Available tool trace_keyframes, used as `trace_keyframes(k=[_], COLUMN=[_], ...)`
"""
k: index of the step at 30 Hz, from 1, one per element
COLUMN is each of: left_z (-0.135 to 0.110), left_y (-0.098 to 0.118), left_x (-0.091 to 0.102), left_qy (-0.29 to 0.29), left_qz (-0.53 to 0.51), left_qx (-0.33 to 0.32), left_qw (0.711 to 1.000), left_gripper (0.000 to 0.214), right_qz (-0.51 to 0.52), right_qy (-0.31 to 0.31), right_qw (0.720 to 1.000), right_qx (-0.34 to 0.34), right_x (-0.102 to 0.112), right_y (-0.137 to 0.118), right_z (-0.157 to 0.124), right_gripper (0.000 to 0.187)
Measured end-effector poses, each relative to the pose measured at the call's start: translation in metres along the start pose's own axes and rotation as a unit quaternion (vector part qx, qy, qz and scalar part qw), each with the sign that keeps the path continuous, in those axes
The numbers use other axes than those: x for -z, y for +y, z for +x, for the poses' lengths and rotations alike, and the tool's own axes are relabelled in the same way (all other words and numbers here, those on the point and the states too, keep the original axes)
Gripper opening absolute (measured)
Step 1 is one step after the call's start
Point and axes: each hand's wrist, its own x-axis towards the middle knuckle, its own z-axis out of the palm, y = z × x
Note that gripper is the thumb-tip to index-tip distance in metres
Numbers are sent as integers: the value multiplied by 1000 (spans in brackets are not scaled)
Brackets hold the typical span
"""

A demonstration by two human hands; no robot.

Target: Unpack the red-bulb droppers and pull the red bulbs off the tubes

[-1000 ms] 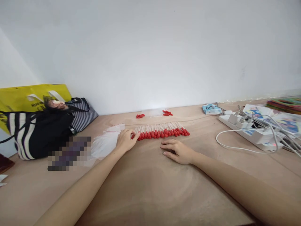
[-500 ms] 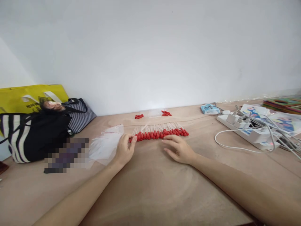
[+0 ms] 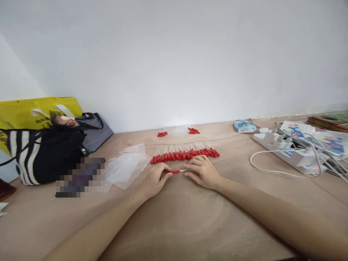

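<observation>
My left hand [image 3: 156, 179] pinches the red end of a slim red-handled tool [image 3: 176, 171], which lies level between my two hands. Its thin, shiny shaft runs into the fingertips of my right hand [image 3: 202, 172], closed around the far end, so the tip is hidden. Just beyond my hands lies a fanned row of similar red-handled tools [image 3: 179, 156], red ends toward me and thin pale shafts pointing to the wall. Left of the row are clear zip bags [image 3: 126, 163], overlapping in a loose pile.
Two small red bundles [image 3: 162, 134] and clear plastic lie near the wall. At right are a white power strip [image 3: 288, 154] with cables, a blue face mask [image 3: 244, 126] and printed sheets. A black bag [image 3: 54, 156] and a yellow bag [image 3: 16, 112] stand at left.
My left hand has drawn one red-handled tool from the row's left end, toward me and to the right. My right hand has closed on its shaft end.
</observation>
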Motion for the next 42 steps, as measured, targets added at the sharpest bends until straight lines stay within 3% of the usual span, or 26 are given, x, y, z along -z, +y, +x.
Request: trace_keyframes(k=[7,12,21,30,39,42], left_z=[-2,3,7,4,4,1], left_y=[1,1,1,-2,-5,-12], left_x=[1,-9,-14,-13,-13,-9], left_qy=[1,-20,1,-48,-48,-14], left_qz=[4,12,3,-38,-36,-28], left_qx=[-33,-78,-57,-42,-47,-8], left_qw=[999,997,998,997,997,999], left_gripper=[12,26,21,18,18,18], right_qz=[-1,-24,-51,-30,-10,-4], right_qy=[-40,-32,-31,-39,-49,-27], right_qw=[999,999,997,997,998,1000], right_qx=[4,16,46,62,47,13], right_x=[-9,-10,-9,-8,-8,-3], right_y=[0,-2,-5,-1,-1,10], right_z=[10,10,10,8,8,0], right_gripper=[24,24,25,25,26,27])
